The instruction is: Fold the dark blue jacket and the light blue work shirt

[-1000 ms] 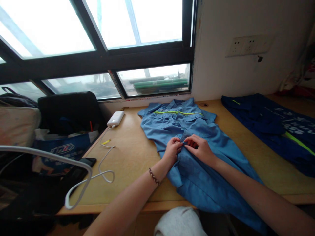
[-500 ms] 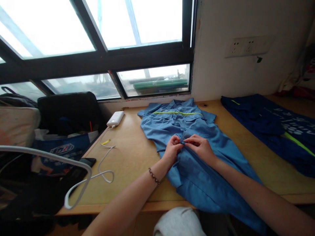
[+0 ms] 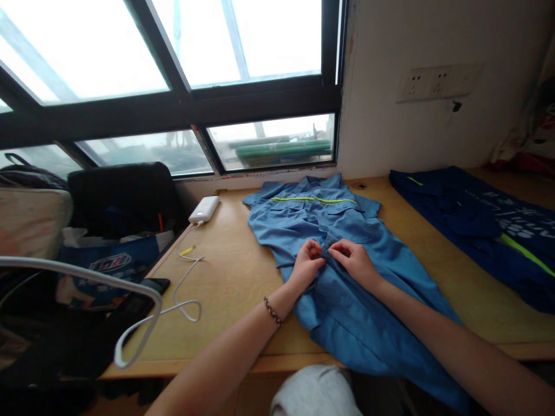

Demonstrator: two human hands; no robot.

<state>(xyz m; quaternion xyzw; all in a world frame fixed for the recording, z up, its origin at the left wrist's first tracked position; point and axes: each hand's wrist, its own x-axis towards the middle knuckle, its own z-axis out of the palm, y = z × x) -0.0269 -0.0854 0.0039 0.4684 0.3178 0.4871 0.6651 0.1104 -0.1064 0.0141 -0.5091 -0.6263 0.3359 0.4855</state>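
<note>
A blue short-sleeved work garment (image 3: 368, 306) with a yellow-green stripe across the chest lies front up on the table, its lower end hanging over the front edge. My left hand (image 3: 309, 261) pinches the cloth along the front opening near the middle. Close beside it, my right hand (image 3: 352, 259) grips the same front edge between thumb and fingers. The fingertips of both hands almost meet there. Whether a button sits between them is too small to make out.
On the wooden table (image 3: 234, 289) lie a white power bank (image 3: 204, 209) with a white cable (image 3: 184, 260) and a dark blue garment (image 3: 459, 219) at right. A black chair (image 3: 125, 193) and a blue bag (image 3: 113, 271) stand at left. A window is behind.
Both hands have shifted very slightly toward me, still pinching the front edge of the blue garment. The garment lies as before.
</note>
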